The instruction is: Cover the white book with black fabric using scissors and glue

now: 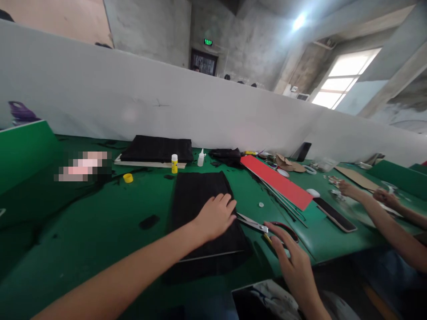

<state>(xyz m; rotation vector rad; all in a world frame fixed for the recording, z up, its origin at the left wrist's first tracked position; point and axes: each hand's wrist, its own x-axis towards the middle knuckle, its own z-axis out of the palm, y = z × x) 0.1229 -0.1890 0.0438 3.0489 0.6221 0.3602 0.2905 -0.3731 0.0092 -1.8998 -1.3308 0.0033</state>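
Note:
A black fabric-covered panel (200, 195) lies on the green table in front of me, with a thin pale edge showing near its front end. My left hand (216, 215) rests on the panel's right side, palm down, fingers spread a little and slightly bent. Just to the right, a pair of scissors (255, 223) lies with its blades pointing left toward the panel. My right hand (293, 258) is at the scissors' dark handles, thumb and forefinger apart; the forefinger seems to touch them near the pivot. The other fingers are partly hidden.
Behind the panel stand a yellow glue bottle (174, 164) and a small white bottle (200, 158), near folded black fabric (156, 149). A yellow cap (127, 178) lies left. Rightward are a red strip (276, 180), a phone (335, 214) and another person's hands (350, 190).

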